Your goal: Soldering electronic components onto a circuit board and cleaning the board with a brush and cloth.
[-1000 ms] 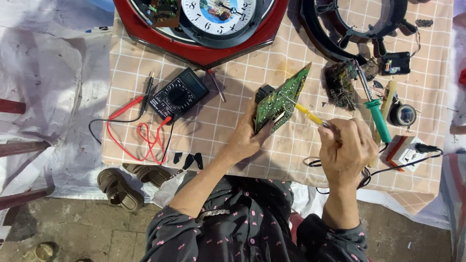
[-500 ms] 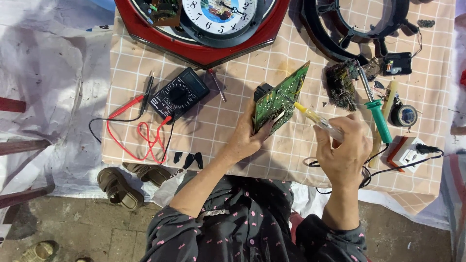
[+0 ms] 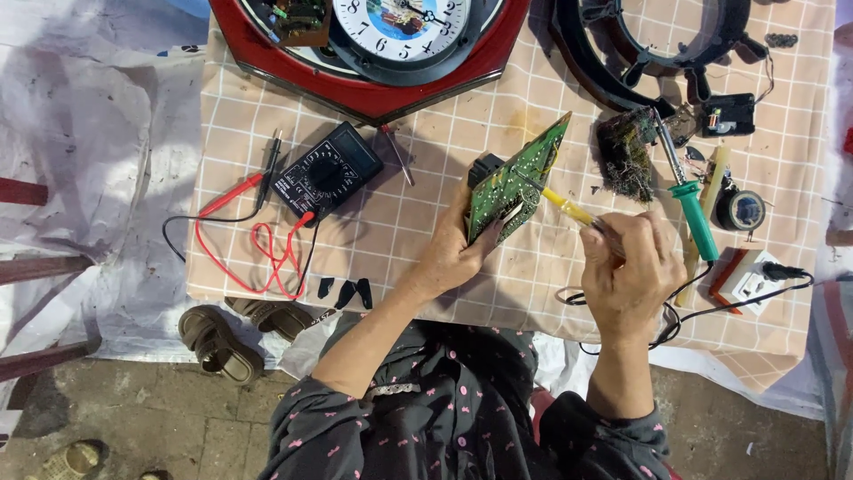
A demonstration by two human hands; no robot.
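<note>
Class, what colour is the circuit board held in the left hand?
Green circuit board; head view, the only one.

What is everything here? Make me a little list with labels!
left hand: left hand holds a green circuit board tilted up
right hand: right hand holds a yellow-handled tool, its tip at the board
beside: green-handled soldering iron, black meter with red and black wires
top: red clock
surface: checked cloth
</note>
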